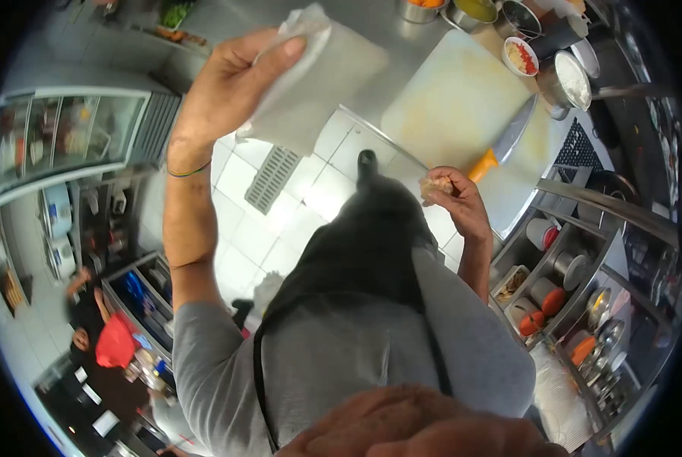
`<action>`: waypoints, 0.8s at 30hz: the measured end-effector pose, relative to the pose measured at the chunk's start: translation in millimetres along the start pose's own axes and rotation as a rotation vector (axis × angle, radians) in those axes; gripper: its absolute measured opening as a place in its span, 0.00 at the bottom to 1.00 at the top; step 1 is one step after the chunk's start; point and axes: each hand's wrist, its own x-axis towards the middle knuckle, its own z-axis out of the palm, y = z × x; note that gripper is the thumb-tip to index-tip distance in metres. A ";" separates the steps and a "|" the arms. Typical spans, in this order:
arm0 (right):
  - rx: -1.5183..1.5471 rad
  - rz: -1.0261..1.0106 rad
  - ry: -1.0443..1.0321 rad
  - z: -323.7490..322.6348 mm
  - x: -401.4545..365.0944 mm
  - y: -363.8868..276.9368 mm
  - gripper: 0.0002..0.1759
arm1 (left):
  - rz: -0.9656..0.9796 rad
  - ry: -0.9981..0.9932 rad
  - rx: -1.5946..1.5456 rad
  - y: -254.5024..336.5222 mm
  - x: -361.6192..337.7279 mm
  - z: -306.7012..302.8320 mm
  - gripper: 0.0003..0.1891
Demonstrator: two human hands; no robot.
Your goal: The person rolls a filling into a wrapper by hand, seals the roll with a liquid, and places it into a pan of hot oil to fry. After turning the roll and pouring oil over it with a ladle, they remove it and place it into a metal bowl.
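Observation:
My left hand [238, 87] is raised and pinches the top edge of a thin white sheet [318, 80], perhaps paper or plastic. The sheet hangs partly over the steel counter edge and the floor. Low on the right, my right hand [463, 202] closes its fingers round a small pale-orange and brown lump [437, 185], whose kind I cannot make out. Just beyond that hand lies a knife [512, 137] with an orange handle, resting on a white cutting board [455, 99].
Bowls of white powder [573, 80] and red and pale chopped food [520, 57] stand at the counter's back right. Shelves with lidded containers [546, 297] are at my right. A floor grate [272, 179] lies ahead. Another person [86, 305] is at the far left.

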 end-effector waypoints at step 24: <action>0.297 -0.122 0.792 145.7 153.1 -1.5 0.19 | -0.207 -0.358 0.052 -307.3 294.7 -128.1 0.24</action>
